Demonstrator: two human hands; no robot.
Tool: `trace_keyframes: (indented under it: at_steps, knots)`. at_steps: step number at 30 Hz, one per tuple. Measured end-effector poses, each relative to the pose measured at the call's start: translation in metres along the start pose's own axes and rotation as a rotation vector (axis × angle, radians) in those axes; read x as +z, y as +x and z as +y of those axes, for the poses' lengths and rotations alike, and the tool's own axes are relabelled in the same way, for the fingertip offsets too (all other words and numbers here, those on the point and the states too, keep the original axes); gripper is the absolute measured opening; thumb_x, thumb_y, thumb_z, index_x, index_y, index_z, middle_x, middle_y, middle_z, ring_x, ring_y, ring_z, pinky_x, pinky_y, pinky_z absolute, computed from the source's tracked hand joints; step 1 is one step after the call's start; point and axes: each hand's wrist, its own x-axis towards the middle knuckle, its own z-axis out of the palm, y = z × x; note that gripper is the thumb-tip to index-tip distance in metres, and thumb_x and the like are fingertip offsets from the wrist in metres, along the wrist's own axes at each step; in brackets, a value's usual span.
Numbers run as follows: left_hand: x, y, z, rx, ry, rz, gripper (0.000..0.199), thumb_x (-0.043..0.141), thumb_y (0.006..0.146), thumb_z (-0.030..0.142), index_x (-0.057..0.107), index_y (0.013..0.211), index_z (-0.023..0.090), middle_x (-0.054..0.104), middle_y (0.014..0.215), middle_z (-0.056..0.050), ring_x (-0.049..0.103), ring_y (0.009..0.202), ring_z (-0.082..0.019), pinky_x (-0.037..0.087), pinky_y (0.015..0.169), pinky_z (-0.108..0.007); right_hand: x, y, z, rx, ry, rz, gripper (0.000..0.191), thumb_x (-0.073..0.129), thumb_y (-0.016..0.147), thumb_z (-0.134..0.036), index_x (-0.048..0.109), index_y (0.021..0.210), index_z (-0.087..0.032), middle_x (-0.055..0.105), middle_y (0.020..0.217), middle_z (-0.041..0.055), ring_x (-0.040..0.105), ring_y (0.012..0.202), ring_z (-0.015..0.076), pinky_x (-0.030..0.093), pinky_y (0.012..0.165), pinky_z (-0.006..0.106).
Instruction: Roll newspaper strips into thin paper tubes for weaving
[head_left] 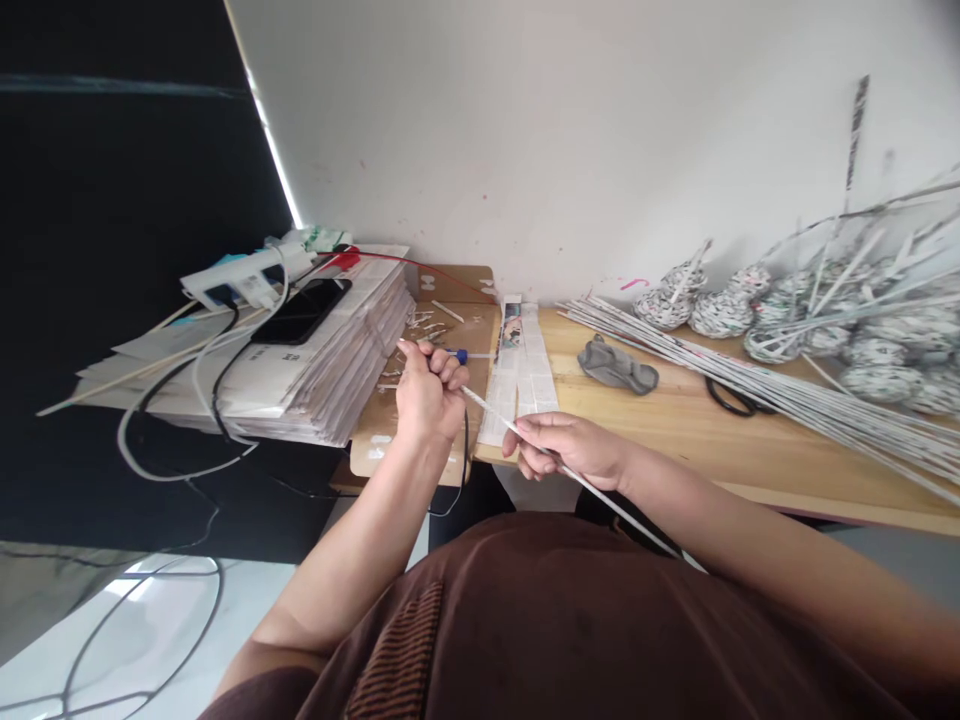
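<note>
A thin whitish rolled paper stick (616, 508) slants between my two hands, over the table's front edge and down toward my lap at the right. Its upper end goes into my left hand (433, 390), whose fingers are curled closed around it. Farther down the stick, my right hand (566, 445) pinches it between thumb and fingers. Just behind my hands lie cut newspaper strips (534, 375). Beside my left fingers is a small blue-capped thing (459, 355), partly hidden. Small paper scraps (426, 325) are scattered on a brown cardboard sheet (480, 325).
At the left stands a tall paper stack (322, 385) with a phone (301, 310), a white power strip (247, 275) and loose cables. A grey cloth (616, 365), long paper sticks (750, 385), black-handled scissors (727, 397) and woven paper pieces (720, 312) occupy the wooden table (675, 440).
</note>
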Motion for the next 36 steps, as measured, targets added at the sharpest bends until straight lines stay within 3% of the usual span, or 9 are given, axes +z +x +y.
trace_keyframes:
  at_steps: [5, 7, 11, 15, 17, 22, 27, 32, 36]
  knots:
    - [0.0, -0.004, -0.007, 0.003, 0.011, 0.009, 0.038, 0.04, 0.094, 0.048, 0.045, 0.071, 0.018, 0.033, 0.054, 0.006, 0.032, 0.041, -0.006, 0.03, 0.039, -0.017, 0.005, 0.01, -0.008, -0.245, -0.554, 0.395, 0.031, 0.049, 0.092, -0.046, 0.061, 0.089, -0.018, 0.05, 0.069, 0.0016, 0.045, 0.068, 0.0149, 0.036, 0.068, 0.03]
    - [0.0, -0.005, -0.007, -0.012, 0.009, -0.004, 0.038, 0.042, 0.093, 0.049, 0.045, 0.071, 0.018, 0.033, 0.054, 0.006, 0.032, 0.041, -0.005, 0.029, 0.039, -0.017, 0.006, 0.015, -0.009, -0.236, -0.447, 0.342, 0.035, 0.044, 0.094, -0.046, 0.061, 0.086, -0.017, 0.045, 0.062, -0.0002, 0.044, 0.064, 0.0147, 0.038, 0.069, 0.031]
    - [-0.001, -0.007, -0.005, -0.028, 0.022, -0.014, 0.038, 0.048, 0.09, 0.052, 0.045, 0.071, 0.019, 0.032, 0.053, 0.007, 0.031, 0.04, -0.005, 0.028, 0.038, -0.016, 0.003, 0.022, -0.007, -0.04, -0.012, 0.024, 0.044, 0.037, 0.095, -0.053, 0.059, 0.09, -0.015, 0.029, 0.049, -0.0081, 0.037, 0.049, 0.0121, 0.043, 0.063, 0.032]
    - [-0.003, -0.008, -0.006, -0.025, 0.053, 0.018, 0.038, 0.044, 0.091, 0.053, 0.044, 0.072, 0.019, 0.031, 0.052, 0.007, 0.03, 0.039, -0.005, 0.029, 0.039, -0.016, 0.005, 0.024, -0.009, -0.155, -0.43, 0.294, 0.034, 0.055, 0.087, -0.052, 0.058, 0.085, -0.018, 0.049, 0.063, -0.0009, 0.047, 0.062, 0.0139, 0.038, 0.065, 0.028]
    - [-0.002, -0.009, -0.008, -0.027, 0.061, 0.02, 0.038, 0.044, 0.091, 0.053, 0.044, 0.072, 0.019, 0.029, 0.051, 0.008, 0.028, 0.038, -0.005, 0.026, 0.037, -0.016, 0.008, 0.026, -0.009, -0.197, -0.49, 0.352, 0.032, 0.055, 0.088, -0.049, 0.057, 0.081, -0.019, 0.049, 0.066, 0.0, 0.048, 0.065, 0.0142, 0.038, 0.064, 0.028]
    - [-0.002, -0.009, -0.007, -0.035, 0.045, 0.007, 0.039, 0.046, 0.09, 0.054, 0.044, 0.072, 0.019, 0.025, 0.05, 0.009, 0.025, 0.037, -0.005, 0.02, 0.034, -0.017, 0.007, 0.03, -0.009, 0.067, 0.102, -0.069, 0.042, 0.034, 0.094, -0.056, 0.054, 0.092, -0.019, 0.031, 0.054, -0.0073, 0.041, 0.047, 0.0122, 0.036, 0.047, 0.025]
    - [-0.002, -0.008, -0.008, 0.004, 0.037, 0.016, 0.038, 0.047, 0.089, 0.053, 0.045, 0.072, 0.019, 0.029, 0.051, 0.008, 0.03, 0.038, -0.005, 0.027, 0.037, -0.017, 0.007, 0.033, -0.009, -0.107, -0.126, 0.216, 0.034, 0.058, 0.086, -0.051, 0.056, 0.079, -0.018, 0.047, 0.059, -0.0036, 0.042, 0.054, 0.0097, 0.036, 0.055, 0.024]
    - [-0.002, -0.01, -0.009, -0.015, 0.037, -0.008, 0.037, 0.049, 0.088, 0.052, 0.046, 0.071, 0.019, 0.03, 0.052, 0.008, 0.029, 0.038, -0.005, 0.028, 0.037, -0.017, 0.007, 0.037, -0.005, -0.072, 0.048, -0.011, 0.045, 0.041, 0.092, -0.057, 0.055, 0.079, -0.017, 0.031, 0.047, -0.0083, 0.037, 0.049, 0.0113, 0.043, 0.063, 0.031]
    - [-0.001, -0.011, -0.009, 0.011, 0.058, 0.021, 0.037, 0.044, 0.091, 0.051, 0.046, 0.072, 0.019, 0.031, 0.051, 0.007, 0.03, 0.039, -0.005, 0.028, 0.038, -0.017, 0.008, 0.035, -0.006, -0.217, -0.274, 0.284, 0.038, 0.058, 0.085, -0.055, 0.058, 0.08, -0.017, 0.045, 0.059, -0.0032, 0.045, 0.06, 0.0122, 0.039, 0.067, 0.029]
